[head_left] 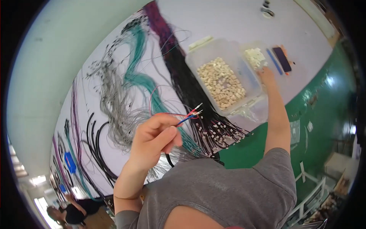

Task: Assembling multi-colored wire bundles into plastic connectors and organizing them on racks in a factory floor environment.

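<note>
Between the thumb and fingers of my left hand (pixel 156 139) is a small bunch of red, blue and white wires (pixel 187 117), their bare metal-tipped ends sticking out to the upper right. My right hand (pixel 264 72) reaches out to a pile of small white connectors (pixel 254 57) beside the clear bin; its fingertips are at the pile's near edge, and whether they hold a piece is too small to see. Below my left hand's wires lies a thick black cable bundle (pixel 190 89) with white connectors (pixel 221 133) on its near ends.
A clear plastic bin (pixel 249 89) holds many cream connectors (pixel 221 82). A dark phone (pixel 282 59) and a blue strip (pixel 274 62) lie right of it. Teal wires (pixel 143 82), grey wires (pixel 114 103) and black tubes (pixel 100 145) spread leftward. Another person (pixel 72 213) is at the far lower left.
</note>
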The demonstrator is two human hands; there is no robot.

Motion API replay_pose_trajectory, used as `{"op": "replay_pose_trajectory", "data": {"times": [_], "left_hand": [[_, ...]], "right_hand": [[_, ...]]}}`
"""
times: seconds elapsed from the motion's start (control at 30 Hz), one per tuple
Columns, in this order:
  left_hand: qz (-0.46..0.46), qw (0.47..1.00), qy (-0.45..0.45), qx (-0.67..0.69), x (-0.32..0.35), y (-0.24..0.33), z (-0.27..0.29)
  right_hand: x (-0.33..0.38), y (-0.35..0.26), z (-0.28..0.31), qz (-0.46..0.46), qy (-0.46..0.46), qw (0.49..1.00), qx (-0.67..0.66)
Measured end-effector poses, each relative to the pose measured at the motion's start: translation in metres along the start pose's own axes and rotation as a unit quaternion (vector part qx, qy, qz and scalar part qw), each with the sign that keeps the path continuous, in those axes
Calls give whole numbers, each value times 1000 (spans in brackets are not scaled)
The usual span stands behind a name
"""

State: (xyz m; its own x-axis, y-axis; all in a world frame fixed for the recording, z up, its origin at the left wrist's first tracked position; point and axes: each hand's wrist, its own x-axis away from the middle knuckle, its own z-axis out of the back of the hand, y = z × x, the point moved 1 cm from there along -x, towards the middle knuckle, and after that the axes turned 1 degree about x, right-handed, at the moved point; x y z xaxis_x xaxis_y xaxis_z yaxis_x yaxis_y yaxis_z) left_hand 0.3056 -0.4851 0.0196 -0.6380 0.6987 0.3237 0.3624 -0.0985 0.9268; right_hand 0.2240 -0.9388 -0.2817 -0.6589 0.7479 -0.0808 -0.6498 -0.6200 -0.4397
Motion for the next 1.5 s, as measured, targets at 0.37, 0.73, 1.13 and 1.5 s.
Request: {"op": "replay_pose_trajectory", "data": {"times": [0.37,0.73,1.13,1.5], "left_hand": [[21,987,40,155,31,-12,33],[-49,993,74,75,82,-17,41],[-173,937,206,222,122,-40,63],[-172,950,206,159,128,-43,73]], "right_hand": [[10,-87,66,34,210,977,32],[244,-358,155,224,-335,728,-554],[295,-406,147,193,-361,698,-587],[290,-413,144,283,-396,703,-518]]}}
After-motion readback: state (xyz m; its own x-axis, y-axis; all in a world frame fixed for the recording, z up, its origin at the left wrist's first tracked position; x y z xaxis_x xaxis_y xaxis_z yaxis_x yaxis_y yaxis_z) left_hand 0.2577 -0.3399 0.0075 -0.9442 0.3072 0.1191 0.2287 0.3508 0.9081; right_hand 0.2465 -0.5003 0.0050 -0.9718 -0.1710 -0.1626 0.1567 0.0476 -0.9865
